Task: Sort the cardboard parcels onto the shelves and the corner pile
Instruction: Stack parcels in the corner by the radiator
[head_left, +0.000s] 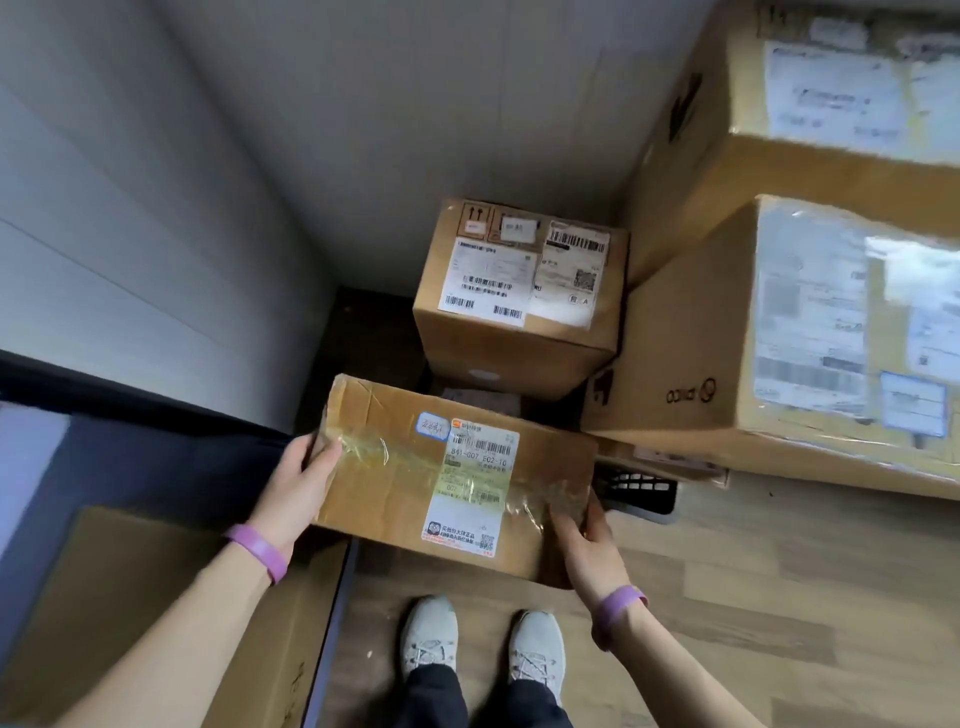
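Single head-worn view, wide-angle, pitched steeply down and forward into a room corner. Shoes (430, 636) at 6 o'clock, walls (389, 130) at 12. Parcel (395, 483) near, at centre.

Light wood-plank floor (779, 597), going dark in the wall corner. A labelled box (519, 296) stands in that corner; cannot tell if it sits on the floor or on something under it. Just right of it, a big box (727, 338) rests on a flat box (670, 460) lying low near the floor. A black slotted basket (641, 491) is on the floor, partly under the flat box. Two pale sneakers (431, 639) stand on the planks, bottom middle. A plain box (130, 597) is at bottom left beside a dark panel, its support hidden
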